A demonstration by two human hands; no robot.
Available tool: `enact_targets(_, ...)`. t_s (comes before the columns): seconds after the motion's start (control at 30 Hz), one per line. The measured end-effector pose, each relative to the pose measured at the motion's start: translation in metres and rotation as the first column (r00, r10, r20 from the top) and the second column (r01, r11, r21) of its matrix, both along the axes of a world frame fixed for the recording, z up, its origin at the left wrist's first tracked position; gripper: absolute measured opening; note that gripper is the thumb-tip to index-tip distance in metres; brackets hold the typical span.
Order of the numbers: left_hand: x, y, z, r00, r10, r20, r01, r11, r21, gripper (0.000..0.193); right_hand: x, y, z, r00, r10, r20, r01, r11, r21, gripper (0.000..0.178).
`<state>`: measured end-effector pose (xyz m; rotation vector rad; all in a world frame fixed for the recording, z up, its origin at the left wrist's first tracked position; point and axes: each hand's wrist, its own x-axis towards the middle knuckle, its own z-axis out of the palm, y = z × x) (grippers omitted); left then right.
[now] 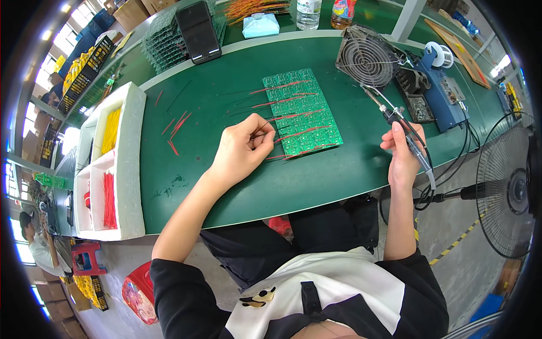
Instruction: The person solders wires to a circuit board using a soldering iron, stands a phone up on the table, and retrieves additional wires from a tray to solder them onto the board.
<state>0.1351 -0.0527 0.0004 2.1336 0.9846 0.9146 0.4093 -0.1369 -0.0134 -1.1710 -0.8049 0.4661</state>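
My left hand [244, 148] is closed in a pinch at the left edge of a green circuit board panel [307, 116]. Thin dark wire ends show by its fingertips, partly hidden by the fingers. Rows of red wires [291, 100] lie across the panel, with dark ends trailing past its left side. In my right hand [402, 153] is a soldering iron [415, 150] with a solder feed tube, its tip raised to the right of the panel and apart from it. Loose red wires [179, 127] lie on the green table left of my left hand.
A white foam box [132, 169] with yellow and red wires stands at left. Behind are a phone [199, 31], stacked boards [164, 45] and bottles [308, 14]. A fume fan [367, 56] and blue soldering station [443, 90] stand at right, near a floor fan [511, 183].
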Motion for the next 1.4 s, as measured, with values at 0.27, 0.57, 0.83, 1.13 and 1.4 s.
enact_targets(0.27, 0.006, -0.002, -0.015, 1.0, 0.021, 0.014, -0.023, 0.989, 0.143, 0.002, -0.027, -0.01, 0.002, 0.974, 0.211, -0.078, -0.214, 0.977, -0.021, 0.015)
enact_targets(0.57, 0.005, 0.0, -0.019, 0.999, 0.005, 0.038, -0.012, 0.979, 0.205, 0.003, -0.04, -0.015, 0.002, 0.914, 0.395, -0.094, -0.402, 0.913, -0.076, 0.017)
enact_targets(0.83, 0.005, 0.0, -0.019, 1.0, -0.011, 0.008, 0.009, 0.98, 0.201, 0.003, -0.04, -0.014, 0.003, 0.89, 0.447, -0.09, -0.455, 0.883, -0.116, 0.015)
enact_targets(1.13, 0.004, 0.0, -0.019, 1.0, -0.019, 0.011, 0.016, 0.977, 0.21, 0.003, -0.041, -0.015, 0.002, 0.893, 0.444, -0.075, -0.451, 0.882, -0.138, 0.016)
enact_targets(1.4, 0.004, 0.0, -0.019, 1.0, -0.021, 0.017, 0.017, 0.972, 0.233, 0.004, -0.041, -0.015, 0.002, 0.893, 0.445, -0.066, -0.45, 0.882, -0.137, 0.015)
